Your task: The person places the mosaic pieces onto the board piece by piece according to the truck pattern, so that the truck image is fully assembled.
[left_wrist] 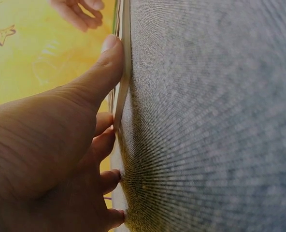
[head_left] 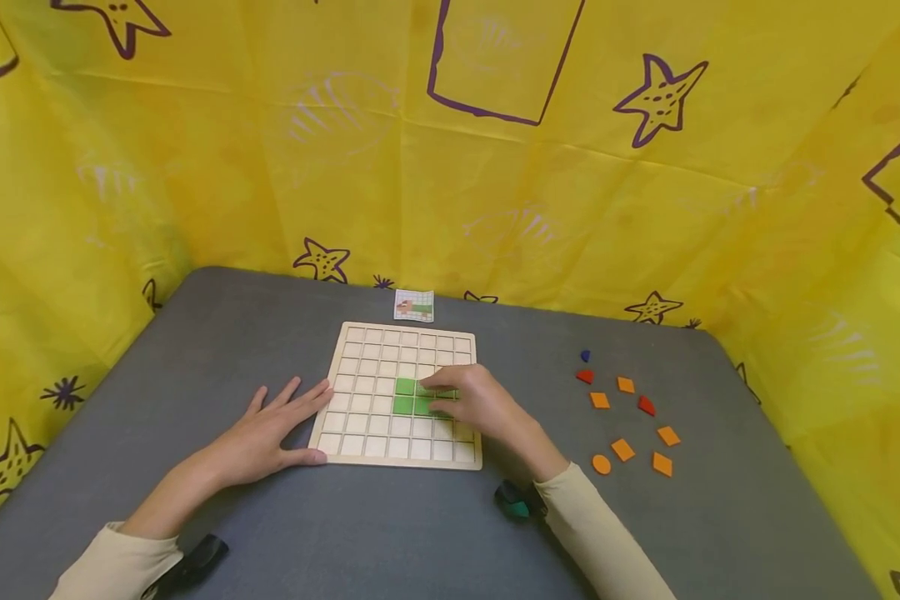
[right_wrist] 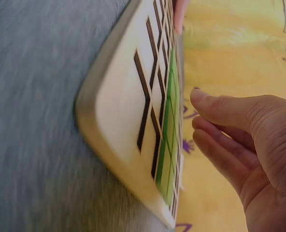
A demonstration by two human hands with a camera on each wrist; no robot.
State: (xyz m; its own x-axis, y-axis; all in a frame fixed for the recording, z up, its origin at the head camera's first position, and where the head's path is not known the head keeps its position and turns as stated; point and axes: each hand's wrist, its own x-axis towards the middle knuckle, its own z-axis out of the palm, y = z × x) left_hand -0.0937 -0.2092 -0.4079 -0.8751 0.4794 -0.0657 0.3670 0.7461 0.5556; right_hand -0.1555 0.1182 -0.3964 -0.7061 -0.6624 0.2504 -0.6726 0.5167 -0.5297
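Observation:
A pale wooden board (head_left: 397, 462) with a grid of square cells lies on the grey table. Green square tiles (head_left: 402, 406) fill cells in two rows toward its right side. My left hand (head_left: 258, 437) is spread flat at the board's left edge, thumb and fingertips touching the rim; the left wrist view shows the thumb (left_wrist: 97, 72) against that edge. Over the green tiles is my right hand (head_left: 487, 404), covering part of them in the head view. From the right wrist, its thumb and loosely bent fingers (right_wrist: 220, 145) stand apart above the board, nothing between them.
A small picture card (head_left: 414, 306) lies behind the board. Scattered to the right are several orange pieces (head_left: 623, 450), two red pieces (head_left: 647, 405) and a small blue one (head_left: 586, 356). A yellow patterned cloth (head_left: 420, 183) hangs around the table's back and sides.

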